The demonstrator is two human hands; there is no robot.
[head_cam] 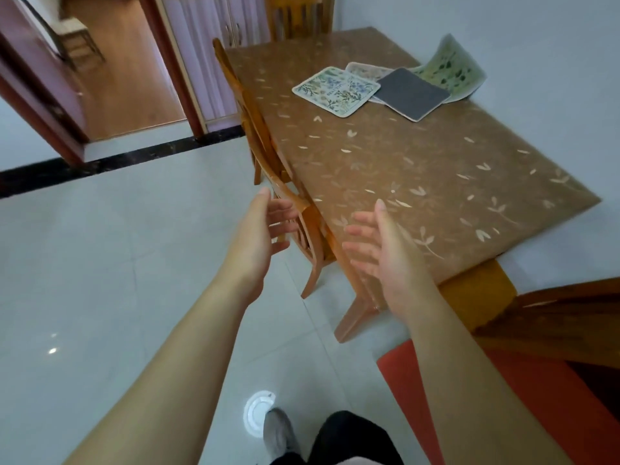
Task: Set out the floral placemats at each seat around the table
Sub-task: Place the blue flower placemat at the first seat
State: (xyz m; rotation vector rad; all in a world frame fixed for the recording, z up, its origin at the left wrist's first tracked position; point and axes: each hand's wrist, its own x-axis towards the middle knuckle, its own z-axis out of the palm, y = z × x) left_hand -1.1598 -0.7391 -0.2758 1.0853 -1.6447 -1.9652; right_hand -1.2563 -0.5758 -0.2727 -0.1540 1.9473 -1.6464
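Left hand: the left hand (265, 226) is raised, palm inward, fingers spread and empty, in front of the top rail of the near wooden chair (288, 209); contact with the rail cannot be told.
Right hand: the right hand (382, 243) is likewise spread and empty, over the near long edge of the table (436, 169), gripping nothing.
Why so: both palms face each other and reach forward, probably an approach toward the mats, which lie well out of reach.
Placemats: a loose overlapping heap near the table's far end. The floral placemat (335, 90) lies face up toward the chair-side edge; a grey mat (411, 92), probably one turned underside up, overlaps a pale one (367, 70); a green leafy mat (453, 68) curls up against the wall (536, 45) at the far edge.
Task state: no mat sits at any seat yet.
Surface: brown glossy cover with pale leaf print, bare apart from the heap.
Room: pale shiny floor tiles (100, 246), a dark strip at the doorway (117, 62), a second chair at the far end, orange and red cushions at the near corner.
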